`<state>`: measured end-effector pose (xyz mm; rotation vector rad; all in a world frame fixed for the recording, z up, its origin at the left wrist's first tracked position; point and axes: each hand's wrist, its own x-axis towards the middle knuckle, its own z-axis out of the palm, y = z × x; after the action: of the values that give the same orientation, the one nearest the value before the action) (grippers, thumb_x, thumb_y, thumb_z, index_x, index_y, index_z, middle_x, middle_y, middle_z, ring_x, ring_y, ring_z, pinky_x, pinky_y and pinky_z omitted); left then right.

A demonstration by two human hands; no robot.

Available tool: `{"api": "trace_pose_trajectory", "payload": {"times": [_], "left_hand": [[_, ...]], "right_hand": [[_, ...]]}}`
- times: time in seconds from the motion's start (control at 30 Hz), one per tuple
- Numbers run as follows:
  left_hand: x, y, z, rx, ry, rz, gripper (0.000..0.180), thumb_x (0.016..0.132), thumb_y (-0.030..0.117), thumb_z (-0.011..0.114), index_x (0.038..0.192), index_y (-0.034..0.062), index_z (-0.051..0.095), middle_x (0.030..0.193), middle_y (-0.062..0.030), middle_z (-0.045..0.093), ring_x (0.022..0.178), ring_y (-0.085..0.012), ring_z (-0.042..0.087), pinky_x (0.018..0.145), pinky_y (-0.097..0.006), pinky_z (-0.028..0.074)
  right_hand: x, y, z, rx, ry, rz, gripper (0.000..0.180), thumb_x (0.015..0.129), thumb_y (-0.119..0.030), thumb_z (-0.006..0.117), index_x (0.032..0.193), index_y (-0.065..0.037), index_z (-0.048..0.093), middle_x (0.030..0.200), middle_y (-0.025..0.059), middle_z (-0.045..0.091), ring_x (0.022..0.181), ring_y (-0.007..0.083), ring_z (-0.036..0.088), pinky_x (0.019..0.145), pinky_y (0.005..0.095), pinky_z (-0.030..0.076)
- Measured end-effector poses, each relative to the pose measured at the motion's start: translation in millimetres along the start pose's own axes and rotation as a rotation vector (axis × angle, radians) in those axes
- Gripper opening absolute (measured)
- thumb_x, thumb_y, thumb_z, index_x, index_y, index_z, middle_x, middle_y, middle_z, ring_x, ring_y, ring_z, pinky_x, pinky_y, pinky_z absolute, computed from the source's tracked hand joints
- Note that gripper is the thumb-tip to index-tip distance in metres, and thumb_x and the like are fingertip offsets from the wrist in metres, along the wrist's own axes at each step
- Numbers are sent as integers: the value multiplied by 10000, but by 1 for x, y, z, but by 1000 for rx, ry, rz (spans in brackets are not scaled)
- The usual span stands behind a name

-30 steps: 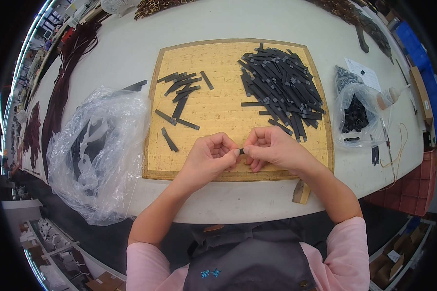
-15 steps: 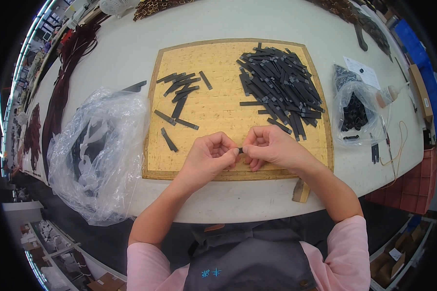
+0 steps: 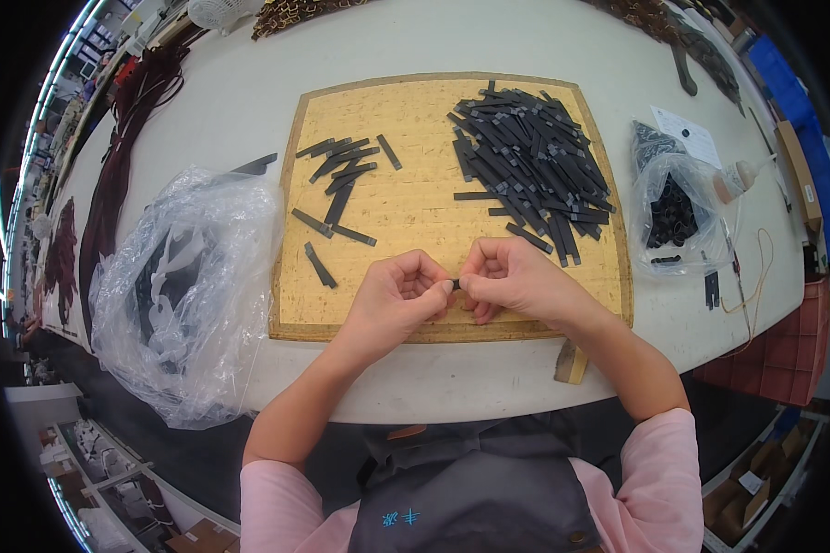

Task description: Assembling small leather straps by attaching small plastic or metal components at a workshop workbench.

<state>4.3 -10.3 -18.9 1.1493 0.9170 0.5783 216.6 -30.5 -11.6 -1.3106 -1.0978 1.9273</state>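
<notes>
Bright, even light — sharp centre, soft shadows — fisheye-bent, black-vignetted edges.

Your left hand [image 3: 398, 297] and right hand [image 3: 512, 279] meet at centre, fingertips touching, knuckles up. Both are curled, thumbs and forefingers pinched together at the meeting point. Your forearms enter from the lower edge and converge, elbows spread apart, wrists roughly level. Pink sleeves are pushed up above both your elbows; forearms bare.
</notes>
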Motion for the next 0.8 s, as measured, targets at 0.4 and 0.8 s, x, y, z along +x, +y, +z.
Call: {"api": "trace_pose_trajectory", "payload": {"times": [0.4,0.8], "left_hand": [[-1,-9,6,89,66,97,84,939,62,665,917,-1,614,788,4,640,685,-20,575,620,-187,464],[-17,10,13,596,185,596,140,856,16,742,979,-6,679,861,-121,673,741,-244,693,645,-311,539]], "right_hand": [[-4,0,5,-59,60,-62,134,902,-97,685,932,-18,581,788,40,636,675,88,632,624,242,555],[-25,-4,16,-541,283,-589,154,846,-40,741,910,5,609,777,71,682,683,144,695,630,266,566]]}}
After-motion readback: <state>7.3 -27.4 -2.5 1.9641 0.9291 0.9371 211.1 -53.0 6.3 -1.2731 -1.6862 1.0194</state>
